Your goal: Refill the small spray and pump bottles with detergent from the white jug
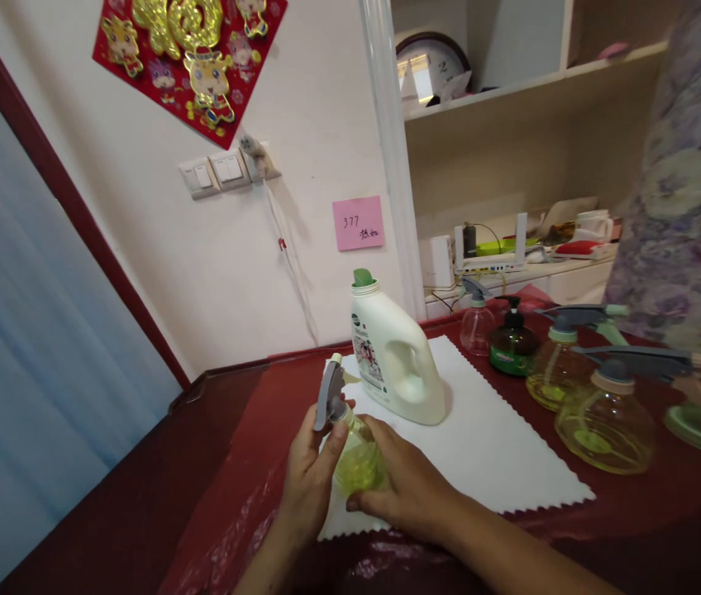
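Note:
A small clear spray bottle with yellow-green liquid and a grey trigger head stands on a white cloth. My left hand wraps around its neck and left side. My right hand grips its body from the right. Just behind the bottle stands a white detergent jug with a green cap.
The cloth lies on a dark red table. To the right stand two yellowish spray bottles, a dark green pump bottle and a small clear sprayer. A person in a flowered garment stands at the far right.

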Demonstrator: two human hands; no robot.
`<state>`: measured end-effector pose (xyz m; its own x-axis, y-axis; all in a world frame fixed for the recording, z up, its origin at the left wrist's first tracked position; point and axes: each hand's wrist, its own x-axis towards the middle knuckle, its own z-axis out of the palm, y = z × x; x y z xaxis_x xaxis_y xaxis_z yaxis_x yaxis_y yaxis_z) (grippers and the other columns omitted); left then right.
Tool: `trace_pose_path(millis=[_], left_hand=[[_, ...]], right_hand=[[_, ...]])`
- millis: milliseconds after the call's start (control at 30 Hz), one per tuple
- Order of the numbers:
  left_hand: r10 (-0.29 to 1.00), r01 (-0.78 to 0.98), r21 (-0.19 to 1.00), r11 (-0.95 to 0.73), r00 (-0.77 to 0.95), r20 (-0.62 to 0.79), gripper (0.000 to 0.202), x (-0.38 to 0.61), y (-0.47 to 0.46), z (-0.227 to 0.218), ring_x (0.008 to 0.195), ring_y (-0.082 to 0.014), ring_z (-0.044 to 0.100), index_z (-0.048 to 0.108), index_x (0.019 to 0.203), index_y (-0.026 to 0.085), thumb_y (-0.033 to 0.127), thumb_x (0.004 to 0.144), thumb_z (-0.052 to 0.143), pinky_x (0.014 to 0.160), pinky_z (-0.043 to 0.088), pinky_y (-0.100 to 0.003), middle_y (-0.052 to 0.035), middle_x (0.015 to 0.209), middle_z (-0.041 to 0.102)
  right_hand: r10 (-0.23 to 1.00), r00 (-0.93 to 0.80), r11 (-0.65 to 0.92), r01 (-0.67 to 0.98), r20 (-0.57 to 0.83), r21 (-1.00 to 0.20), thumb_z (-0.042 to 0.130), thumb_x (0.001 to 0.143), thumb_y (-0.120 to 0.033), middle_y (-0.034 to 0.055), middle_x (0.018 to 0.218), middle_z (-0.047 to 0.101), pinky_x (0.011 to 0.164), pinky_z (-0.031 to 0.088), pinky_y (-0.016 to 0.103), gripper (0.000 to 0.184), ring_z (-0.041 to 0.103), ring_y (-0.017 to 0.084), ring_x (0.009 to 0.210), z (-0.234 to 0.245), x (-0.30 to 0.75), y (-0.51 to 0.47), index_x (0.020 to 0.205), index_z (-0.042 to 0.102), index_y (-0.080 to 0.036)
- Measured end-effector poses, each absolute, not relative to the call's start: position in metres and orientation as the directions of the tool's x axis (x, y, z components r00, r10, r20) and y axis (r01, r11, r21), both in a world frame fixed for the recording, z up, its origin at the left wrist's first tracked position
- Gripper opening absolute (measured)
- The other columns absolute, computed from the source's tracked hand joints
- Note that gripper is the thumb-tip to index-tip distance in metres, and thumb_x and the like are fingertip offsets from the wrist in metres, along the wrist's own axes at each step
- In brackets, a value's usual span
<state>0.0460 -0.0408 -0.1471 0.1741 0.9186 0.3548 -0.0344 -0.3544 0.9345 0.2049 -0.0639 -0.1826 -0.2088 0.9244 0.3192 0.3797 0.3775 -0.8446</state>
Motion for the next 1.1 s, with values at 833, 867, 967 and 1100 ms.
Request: trace_pose_path(millis=[833,867,967,1100], left_hand=[[0.892,0.034,0.916,-0.399,0.247,0.379,0.037,0.047,-0.034,-0.158,0.116,-0.0288,0.059,0.062,0.119,0.024,0.043,0.088,0.069,0.102,0.041,-0.042,-0.0100,0.124,0.068],[0.889,0.041,0.914,-0.404,0.253,0.381,0.037,0.047,-0.034,-0.158,0.116,-0.0289,0.058,0.062,0.120,0.023,0.042,0.089,0.068,0.102,0.041,-0.042,-0.0100,0.124,0.068],[0.873,0.036,0.906,-0.423,0.286,0.396,0.040,0.047,-0.035,-0.155,0.121,-0.0292,0.055,0.058,0.125,0.023,0.039,0.090,0.067,0.104,0.038,-0.043,-0.0096,0.130,0.065],[0.853,0.008,0.898,-0.440,0.317,0.415,0.041,0.049,-0.035,-0.153,0.125,-0.0287,0.053,0.054,0.128,0.025,0.036,0.091,0.066,0.104,0.037,-0.041,-0.0077,0.129,0.065]], right_hand=[[0.769,-0.463,0.609,0.740,0.442,-0.285,0.077,0.083,-0.020,0.0076,0.139,0.059,0.112,0.034,0.048,0.045,0.047,0.027,0.136,-0.050,0.234,-0.029,0.126,0.061,-0.023],[0.778,-0.466,0.601,0.748,0.422,-0.282,0.078,0.083,-0.023,0.0073,0.134,0.062,0.108,0.037,0.045,0.042,0.051,0.026,0.130,-0.045,0.237,-0.031,0.122,0.062,-0.023],[0.820,-0.458,0.556,0.782,0.344,-0.283,0.074,0.086,-0.035,0.0055,0.108,0.072,0.080,0.047,0.036,0.030,0.065,0.025,0.100,-0.033,0.240,-0.036,0.110,0.063,-0.021],[0.851,-0.457,0.514,0.825,0.258,-0.235,0.068,0.089,-0.042,0.0053,0.091,0.073,0.061,0.035,0.029,0.021,0.066,0.023,0.082,-0.025,0.235,-0.036,0.095,0.066,-0.022]])
